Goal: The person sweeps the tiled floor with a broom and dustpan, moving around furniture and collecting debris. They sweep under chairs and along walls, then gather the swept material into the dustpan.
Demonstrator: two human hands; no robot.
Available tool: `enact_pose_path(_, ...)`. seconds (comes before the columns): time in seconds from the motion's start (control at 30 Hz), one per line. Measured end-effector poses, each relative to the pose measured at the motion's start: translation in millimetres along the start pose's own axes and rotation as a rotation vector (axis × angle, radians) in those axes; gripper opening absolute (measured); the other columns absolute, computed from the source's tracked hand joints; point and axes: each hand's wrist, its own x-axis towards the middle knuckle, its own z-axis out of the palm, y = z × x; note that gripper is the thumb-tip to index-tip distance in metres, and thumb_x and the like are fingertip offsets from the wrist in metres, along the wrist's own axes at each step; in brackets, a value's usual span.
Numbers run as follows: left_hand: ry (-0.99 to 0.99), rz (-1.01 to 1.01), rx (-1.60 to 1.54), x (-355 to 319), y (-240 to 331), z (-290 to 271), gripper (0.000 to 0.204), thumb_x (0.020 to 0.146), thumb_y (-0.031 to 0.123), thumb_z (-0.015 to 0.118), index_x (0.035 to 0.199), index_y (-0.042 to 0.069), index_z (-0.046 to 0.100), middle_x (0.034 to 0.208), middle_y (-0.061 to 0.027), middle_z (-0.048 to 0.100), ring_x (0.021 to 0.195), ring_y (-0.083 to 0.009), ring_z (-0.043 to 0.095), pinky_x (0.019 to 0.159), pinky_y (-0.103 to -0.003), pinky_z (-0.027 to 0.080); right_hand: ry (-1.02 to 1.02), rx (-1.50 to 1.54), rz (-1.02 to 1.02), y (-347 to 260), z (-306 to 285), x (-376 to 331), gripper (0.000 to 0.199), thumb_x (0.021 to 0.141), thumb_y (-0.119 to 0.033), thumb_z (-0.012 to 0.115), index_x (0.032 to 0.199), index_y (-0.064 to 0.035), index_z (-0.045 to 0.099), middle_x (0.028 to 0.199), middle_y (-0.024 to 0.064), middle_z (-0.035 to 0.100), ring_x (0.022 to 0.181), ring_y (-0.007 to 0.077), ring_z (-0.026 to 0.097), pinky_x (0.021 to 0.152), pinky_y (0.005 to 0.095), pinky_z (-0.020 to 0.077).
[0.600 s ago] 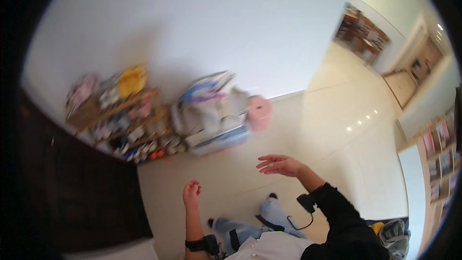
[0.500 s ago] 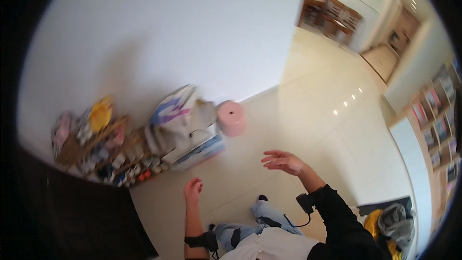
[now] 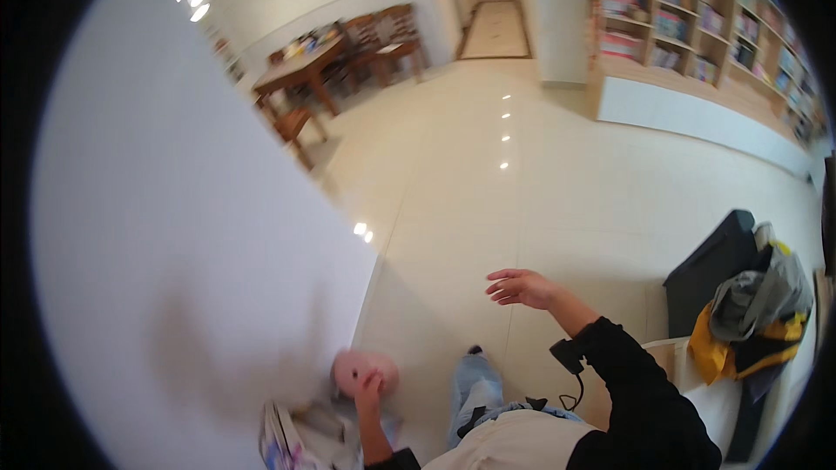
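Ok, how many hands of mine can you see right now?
2. The left hand reaches the pink roll by the wall; the right hand hovers open above the floor.

I am standing on a pale glossy tiled floor; a pink round thing is sitting on it against the white wall, beside blurred colourful clutter.

Person's own body seen from above. Right arm: long black fabric sleeve reaching to the wrist, right hand bare. A small black device sits at the sleeve cuff, with a thin black cable hanging beneath it. Torso: pale cream garment. Legs: light blue denim jeans. Left hand bare, with a dark cuff at the forearm.
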Motion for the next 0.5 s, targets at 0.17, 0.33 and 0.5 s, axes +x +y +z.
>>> enact_pose_path(0.17,-0.081,-0.094,0.143,148.2,63.0,26.9,0.021,0.075,0.009,0.052,0.095,0.002,0.051,0.078,-0.0049,0.055,0.065,-0.0111,0.052,0.051,-0.021,0.042,0.093,-0.032,-0.123,-91.6,-19.4,76.8,0.030,0.079,-0.009,0.045,0.108,-0.0012,0.041,0.097,0.0129,0.051,0.086,0.0200,0.052,0.076,0.0295,0.0421)
enact_pose_path(0.33,-0.242,0.180,0.225,245.7,140.8,118.3,0.024,0.075,0.009,0.052,0.098,0.000,0.050,0.083,-0.0072,0.055,0.075,-0.0126,0.052,0.063,-0.022,0.043,0.197,0.023,-0.248,-148.9,-66.5,103.9,0.034,0.079,-0.011,0.045,0.111,-0.0003,0.039,0.097,0.0132,0.051,0.086,0.0205,0.052,0.076,0.0306,0.0416)
enact_pose_path(0.5,-0.402,0.246,0.179,348.7,192.1,187.8,0.026,0.077,0.009,0.049,0.102,0.000,0.048,0.092,-0.0097,0.054,0.083,-0.0140,0.051,0.072,-0.024,0.042,0.346,0.100,-0.183,-207.7,-127.9,178.7,0.029,0.079,-0.009,0.044,0.106,-0.0007,0.042,0.093,0.0142,0.053,0.082,0.0218,0.053,0.073,0.0318,0.0428)
